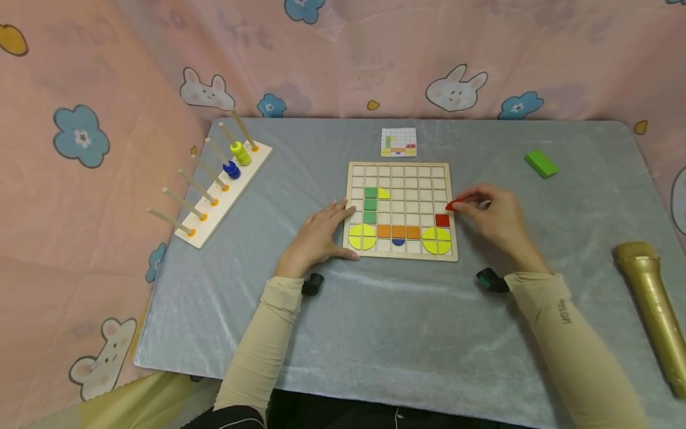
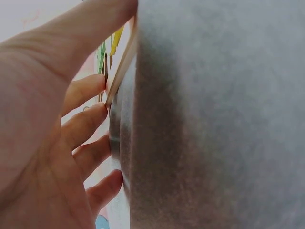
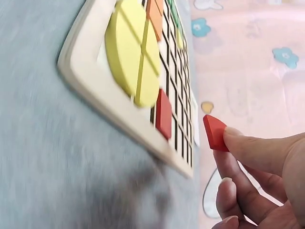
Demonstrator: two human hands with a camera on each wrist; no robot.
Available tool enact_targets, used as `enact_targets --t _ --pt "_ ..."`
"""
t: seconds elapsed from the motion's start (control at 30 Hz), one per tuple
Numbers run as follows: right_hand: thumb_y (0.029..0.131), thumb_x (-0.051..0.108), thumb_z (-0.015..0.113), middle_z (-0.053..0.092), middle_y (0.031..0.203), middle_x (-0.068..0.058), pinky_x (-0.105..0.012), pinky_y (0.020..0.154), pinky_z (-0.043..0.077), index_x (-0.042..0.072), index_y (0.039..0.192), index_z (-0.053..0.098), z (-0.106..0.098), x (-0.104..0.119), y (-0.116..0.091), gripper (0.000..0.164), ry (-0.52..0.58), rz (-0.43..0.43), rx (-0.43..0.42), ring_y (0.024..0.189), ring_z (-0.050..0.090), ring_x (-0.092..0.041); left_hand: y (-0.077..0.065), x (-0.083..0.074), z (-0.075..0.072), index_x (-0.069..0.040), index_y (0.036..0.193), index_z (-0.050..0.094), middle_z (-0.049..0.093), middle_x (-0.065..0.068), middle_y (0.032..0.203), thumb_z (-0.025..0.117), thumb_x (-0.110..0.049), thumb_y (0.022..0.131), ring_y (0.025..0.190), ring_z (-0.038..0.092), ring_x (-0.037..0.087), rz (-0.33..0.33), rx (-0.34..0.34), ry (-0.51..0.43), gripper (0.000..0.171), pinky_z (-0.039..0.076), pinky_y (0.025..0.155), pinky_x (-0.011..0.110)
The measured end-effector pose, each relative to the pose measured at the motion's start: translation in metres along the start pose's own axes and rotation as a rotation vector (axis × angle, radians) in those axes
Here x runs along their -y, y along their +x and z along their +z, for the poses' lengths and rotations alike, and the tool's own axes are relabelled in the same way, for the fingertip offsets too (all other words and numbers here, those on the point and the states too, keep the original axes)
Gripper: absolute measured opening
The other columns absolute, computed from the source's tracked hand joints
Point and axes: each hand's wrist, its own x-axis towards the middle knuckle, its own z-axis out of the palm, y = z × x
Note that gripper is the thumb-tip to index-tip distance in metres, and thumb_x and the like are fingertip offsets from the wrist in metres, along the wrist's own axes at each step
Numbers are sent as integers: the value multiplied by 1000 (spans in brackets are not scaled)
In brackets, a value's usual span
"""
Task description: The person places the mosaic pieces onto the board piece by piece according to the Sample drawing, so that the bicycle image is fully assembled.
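Observation:
My right hand (image 1: 495, 220) pinches a small red tile (image 3: 215, 132) with one curved edge between thumb and fingertips, just off the right edge of a wooden grid board (image 1: 399, 258). Beneath it on the board lies a red square tile (image 1: 442, 220). My left hand (image 1: 317, 237) rests at the board's left edge with fingers spread and fingertips touching the frame. Yellow quarter tiles form circles in both near corners, like the right circle (image 1: 429, 233). Between them runs a row of orange squares (image 1: 398, 231), above a blue half-round piece (image 1: 398, 242). Green squares (image 1: 370, 204) stand in a column beside a single yellow quarter (image 1: 383, 193).
A printed pattern card (image 1: 399, 132) lies behind the board. To the left stands a slanting peg rack (image 1: 200, 237) with yellow beads (image 1: 240, 154) and blue beads (image 1: 231, 170). A green block (image 1: 541, 164) and a gold microphone (image 1: 651, 316) lie to the right.

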Motion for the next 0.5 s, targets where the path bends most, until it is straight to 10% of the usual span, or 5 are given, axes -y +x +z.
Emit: enact_targets --t 0.5 --pt "99 16 77 74 103 -20 -18 63 44 0 109 77 22 13 5 19 42 -5 143 83 58 -25 0 1 0 -23 168 33 16 -6 179 94 -46 78 168 12 22 -3 1 1 112 18 133 55"
